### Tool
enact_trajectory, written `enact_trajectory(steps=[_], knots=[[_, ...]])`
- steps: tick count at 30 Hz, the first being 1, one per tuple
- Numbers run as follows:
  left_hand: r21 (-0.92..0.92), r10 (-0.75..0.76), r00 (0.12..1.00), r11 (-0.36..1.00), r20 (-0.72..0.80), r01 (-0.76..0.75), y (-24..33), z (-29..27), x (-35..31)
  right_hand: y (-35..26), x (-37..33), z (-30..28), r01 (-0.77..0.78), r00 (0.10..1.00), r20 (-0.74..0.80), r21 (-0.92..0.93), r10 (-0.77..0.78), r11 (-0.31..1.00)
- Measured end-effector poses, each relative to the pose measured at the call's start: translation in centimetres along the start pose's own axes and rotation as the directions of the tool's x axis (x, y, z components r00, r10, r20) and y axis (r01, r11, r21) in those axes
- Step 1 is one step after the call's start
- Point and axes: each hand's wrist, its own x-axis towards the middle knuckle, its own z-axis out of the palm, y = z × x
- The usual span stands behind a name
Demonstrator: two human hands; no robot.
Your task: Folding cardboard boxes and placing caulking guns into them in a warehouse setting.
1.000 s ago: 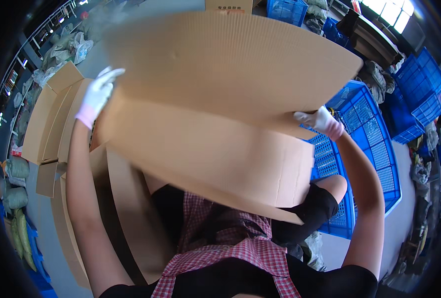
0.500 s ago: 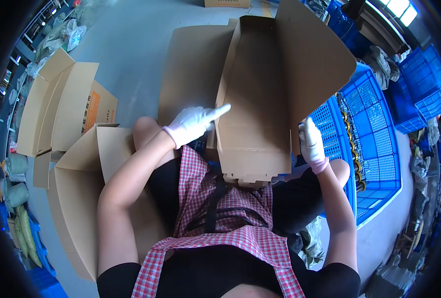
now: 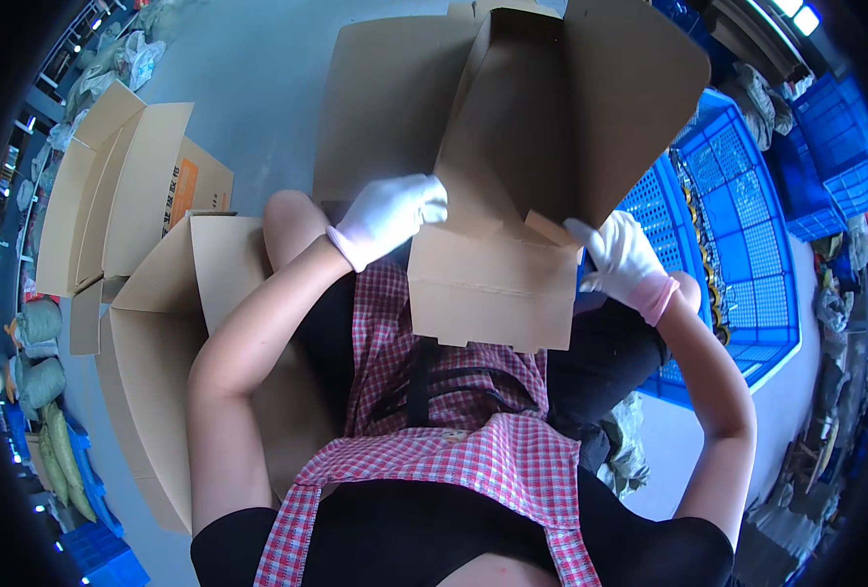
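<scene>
A long brown cardboard box lies open before me, its near end over my lap. Wide side flaps stand out to its left and right. The near end panel slopes down toward my apron and has small tabs along its lower edge. My left hand, in a white glove, is closed at the near left corner, its fingers curled over the wall's edge. At the near right corner my gloved right hand has its thumb against a small folded-in flap. Its other fingers bend around outside the corner, partly hidden.
Close on my right stands a blue plastic crate containing a row of gold-coloured and dark parts. Two more open cardboard boxes, one near and one farther, are on my left. Blue crates stand at the far right.
The near end panel now lies flatter and more exposed. My left fingers have curled in from a pointing pose. My right hand has turned inward, and a small flap shows beside its thumb.
</scene>
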Motion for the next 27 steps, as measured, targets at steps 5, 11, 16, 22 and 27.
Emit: enact_trajectory(steps=[5,11,16,22,27], knots=[[0.054,0.053,0.985,0.997,0.167,-0.063,-1.8,1.9,-2.9,-0.6,-1.7,4.8,-0.134,0.935,-0.304,0.177,0.183,0.975],[0.033,-0.071,0.993,0.997,0.097,0.069,-1.2,3.4,-2.7,-2.2,1.8,7.4,-0.237,0.569,-0.445,0.717,0.691,0.656],[0.172,-0.201,0.970,0.960,-0.133,0.223,0.6,3.1,0.7,-2.2,4.8,7.8,-0.197,0.267,0.010,0.979,0.964,0.045],[-0.062,-0.009,0.766,0.996,0.643,0.063,5.4,6.4,8.9,-2.0,6.0,7.8,-0.368,0.240,-0.086,0.914,0.967,0.172],[-0.419,0.125,0.465,0.674,0.877,0.609,-0.4,6.5,10.4,-3.8,6.1,5.8,-0.366,0.435,-0.206,0.849,0.876,0.381]])
